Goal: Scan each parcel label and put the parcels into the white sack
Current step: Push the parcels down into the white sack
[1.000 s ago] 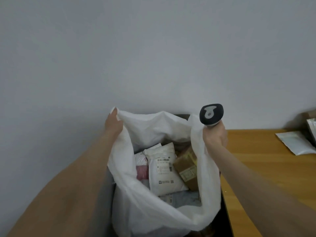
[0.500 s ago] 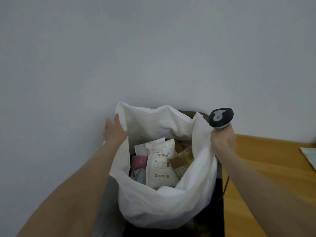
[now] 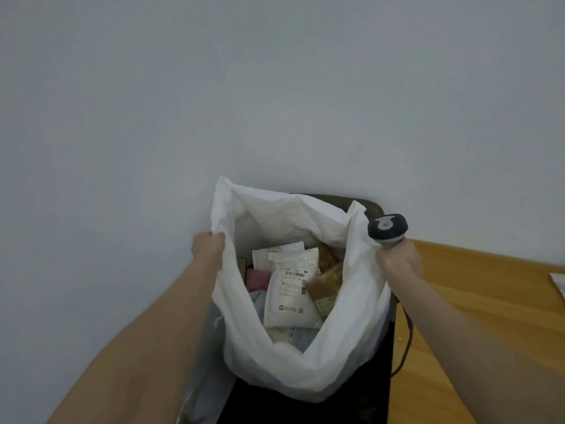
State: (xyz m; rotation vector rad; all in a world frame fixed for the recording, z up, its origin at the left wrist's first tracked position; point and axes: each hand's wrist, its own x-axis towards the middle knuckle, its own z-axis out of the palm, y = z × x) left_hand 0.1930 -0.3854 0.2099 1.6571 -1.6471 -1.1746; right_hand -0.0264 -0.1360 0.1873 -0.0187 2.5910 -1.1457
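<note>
The white sack (image 3: pixel 305 368) stands open in the middle of the view. Inside lie several parcels: a white mailer with a barcode label (image 3: pixel 292 293), a pink packet (image 3: pixel 258 278) and a brown box with yellow tape (image 3: pixel 325 286). My left hand (image 3: pixel 208 247) grips the sack's left rim. My right hand (image 3: pixel 399 263) holds the dark barcode scanner (image 3: pixel 387 227) upright and pinches the sack's right rim against it.
A dark chair (image 3: pixel 345 402) carries the sack, beside a wooden table (image 3: pixel 477 301) on the right. A white parcel (image 3: pixel 558 283) lies at the table's far right edge. The scanner's cable (image 3: pixel 408 338) hangs down beside the chair. A plain wall stands behind.
My left hand has gone from lying flat on the sack's left side to gripping its rim lower down. The sack mouth is pulled wider, and the camera view has shifted left.
</note>
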